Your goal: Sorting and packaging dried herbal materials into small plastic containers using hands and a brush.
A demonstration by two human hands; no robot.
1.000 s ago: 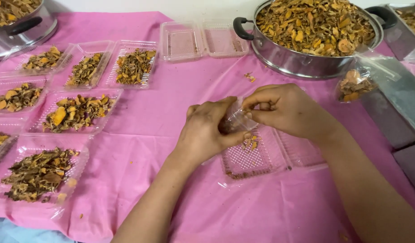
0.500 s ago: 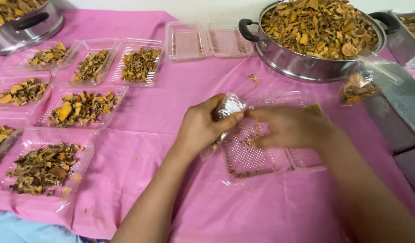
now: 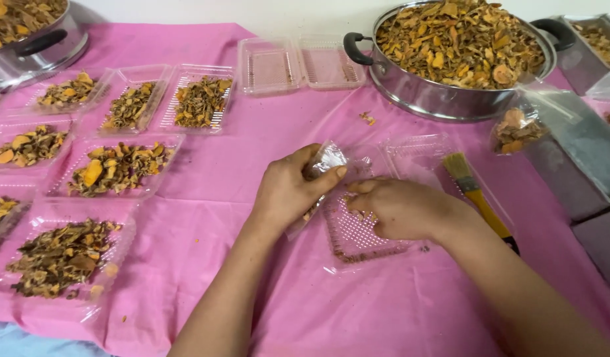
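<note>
here the left hand grip pinches a clear bag; right hand presses the tray.

This looks like a small food-packing workspace, likely in a home or a modest workshop. A table draped in a pink cloth carries rows of clear plastic trays filled with dried yellow-brown root slices. Large steel pots heaped with the same slices stand at the back, empty clear hinged containers between them, and a yellow-handled brush lies nearby.
</note>
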